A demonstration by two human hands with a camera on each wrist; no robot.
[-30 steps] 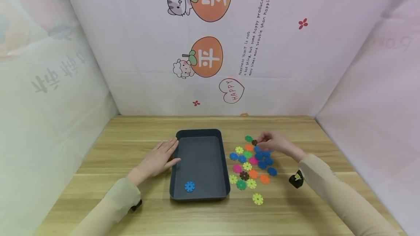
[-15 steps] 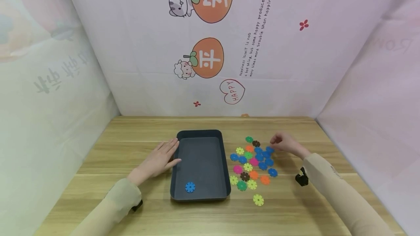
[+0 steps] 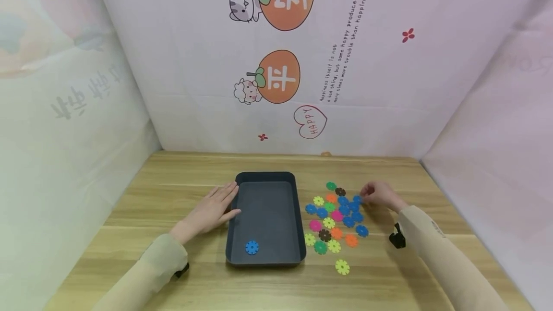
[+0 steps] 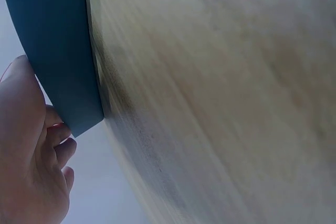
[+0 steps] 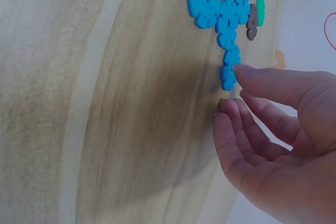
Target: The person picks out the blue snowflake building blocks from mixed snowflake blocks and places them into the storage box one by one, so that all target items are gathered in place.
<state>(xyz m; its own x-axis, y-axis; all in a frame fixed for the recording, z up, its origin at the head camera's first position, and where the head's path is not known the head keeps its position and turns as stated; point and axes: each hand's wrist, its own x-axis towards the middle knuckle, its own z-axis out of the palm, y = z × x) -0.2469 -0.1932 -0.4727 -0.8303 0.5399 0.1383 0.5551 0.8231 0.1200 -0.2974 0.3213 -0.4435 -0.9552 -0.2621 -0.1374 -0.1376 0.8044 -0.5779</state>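
My left hand (image 3: 211,209) rests on the left rim of a dark grey tray (image 3: 270,215), fingers straight. In the left wrist view, its fingers (image 4: 64,151) lie by the corner of the tray wall (image 4: 58,40). One blue snowflake disc (image 3: 252,247) lies inside, near the front left. At the far right of a spread of coloured discs is my right hand (image 3: 382,194), its thumb overlapping the edge of a blue snowflake disc (image 5: 229,69) in the right wrist view. The other fingers are bent and stand apart from the thumb, close over the wood.
Loose snowflake discs lie right of the tray: blue ones (image 3: 348,221) crowded at the right, pink (image 3: 315,225), orange (image 3: 351,240), green (image 3: 320,247), brown (image 3: 325,235) and yellow (image 3: 342,267) around them. Printed white cloth (image 3: 194,85) walls the wooden table (image 3: 268,289) at back and sides.
My right hand has moved right from above the brown and blue discs to the rightmost blue disc, and lower. The left hand stays on the tray; the view has shifted slightly.
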